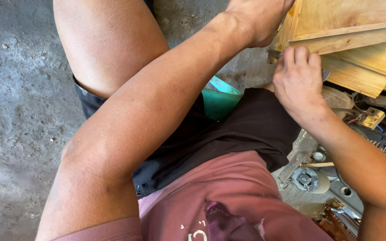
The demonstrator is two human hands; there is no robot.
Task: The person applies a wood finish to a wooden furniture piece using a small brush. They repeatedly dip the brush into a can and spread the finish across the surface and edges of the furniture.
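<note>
Pink shirt [228, 196] nearest; right hand [298, 80] fingers curled around a metal blade [325, 75] against stacked plywood boards [358, 49], left hand [258, 20] bracing them, fingers hidden; step looks like trimming, next needs steady pressure.

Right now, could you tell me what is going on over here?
A person sits low over a concrete floor, both hands at a stack of plywood boards. The left hand rests against the boards' edge. The right hand grips a small metal tool pressed against it. A power tool lies beside the right forearm.
</note>
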